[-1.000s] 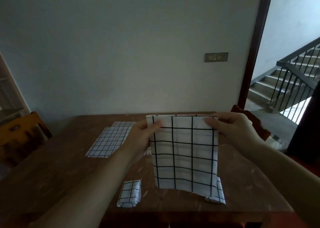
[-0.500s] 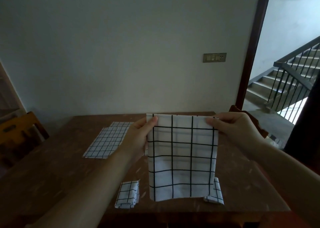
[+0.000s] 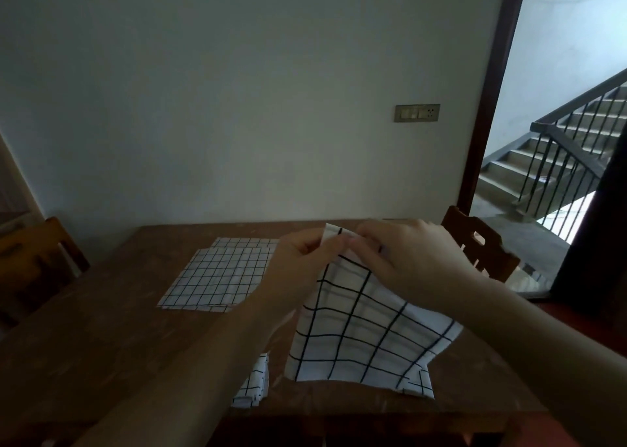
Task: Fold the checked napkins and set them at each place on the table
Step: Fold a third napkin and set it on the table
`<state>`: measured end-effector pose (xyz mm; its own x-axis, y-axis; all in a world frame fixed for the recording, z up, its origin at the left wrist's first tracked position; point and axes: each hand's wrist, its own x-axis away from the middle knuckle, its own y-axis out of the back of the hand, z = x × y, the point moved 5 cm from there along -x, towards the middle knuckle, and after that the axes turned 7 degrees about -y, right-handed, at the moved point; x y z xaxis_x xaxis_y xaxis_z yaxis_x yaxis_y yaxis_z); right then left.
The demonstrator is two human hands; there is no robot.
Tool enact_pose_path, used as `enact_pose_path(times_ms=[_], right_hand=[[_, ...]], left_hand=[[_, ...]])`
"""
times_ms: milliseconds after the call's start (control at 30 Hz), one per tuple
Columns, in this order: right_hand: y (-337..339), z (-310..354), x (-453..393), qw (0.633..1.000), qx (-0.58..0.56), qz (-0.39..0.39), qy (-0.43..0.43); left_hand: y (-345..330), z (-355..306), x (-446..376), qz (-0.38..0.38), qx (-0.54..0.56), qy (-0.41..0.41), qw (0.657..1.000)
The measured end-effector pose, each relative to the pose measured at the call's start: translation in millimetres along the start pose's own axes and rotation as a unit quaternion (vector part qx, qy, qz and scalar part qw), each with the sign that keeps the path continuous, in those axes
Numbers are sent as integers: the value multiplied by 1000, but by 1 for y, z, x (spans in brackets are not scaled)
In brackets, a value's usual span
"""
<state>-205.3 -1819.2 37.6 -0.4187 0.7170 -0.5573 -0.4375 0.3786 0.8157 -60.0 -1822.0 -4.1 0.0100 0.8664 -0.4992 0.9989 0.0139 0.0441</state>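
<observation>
Fingers (image 3: 334, 243) of both hands pinch the top edge of the white cloth napkin with a wide black check (image 3: 359, 327), the left hand (image 3: 302, 266) and right hand (image 3: 407, 260) meeting close together above the brown wooden surface (image 3: 112, 338); the napkin hangs from that grip, its lower edge near the front of the surface. Farther back on the left lies a flat stack of white fine-checked napkins (image 3: 219, 275). Near the front edge, partly hidden by the left forearm, sits a small folded checked napkin (image 3: 254, 387), and another folded checked piece (image 3: 419, 384) shows just beneath the hanging corner
</observation>
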Motion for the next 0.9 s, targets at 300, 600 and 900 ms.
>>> enact_pose_path(times_ms=[300, 600, 900], right_hand=[[-4, 0, -11, 994, -89, -63, 12], [44, -33, -31, 982, -148, -101, -58], [34, -13, -26, 989, -143, -46, 11]], left_hand=[[6, -8, 7, -99, -112, -74, 986], [49, 55, 54, 26, -238, 35, 970], [10, -4, 20, 123, -153, -16, 980]])
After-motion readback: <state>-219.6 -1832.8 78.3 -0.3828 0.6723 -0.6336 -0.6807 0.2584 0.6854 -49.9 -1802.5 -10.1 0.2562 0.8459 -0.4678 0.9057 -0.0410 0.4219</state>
